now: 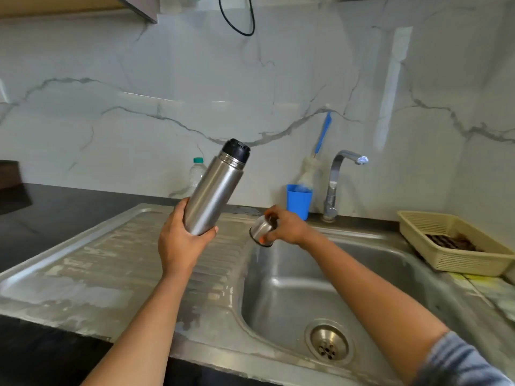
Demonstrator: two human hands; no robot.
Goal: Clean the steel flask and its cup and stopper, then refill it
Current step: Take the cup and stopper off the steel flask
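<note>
The left hand (178, 240) grips the steel flask (214, 193) by its base, tilted, black stopper (236, 149) on; the right hand (284, 227) holds the steel cup (260, 231) above the sink (362, 246).

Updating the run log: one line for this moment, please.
left hand: holds flask tilted, stopper on | right hand: holds cup over sink edge | tap: no flow seen

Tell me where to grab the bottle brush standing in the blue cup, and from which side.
Pinch the bottle brush by its blue handle, coming from the front: the handle stands free above the blue cup, tilted back toward the wall; the bristles sit in the cup and the tap crowds its right.
</note>
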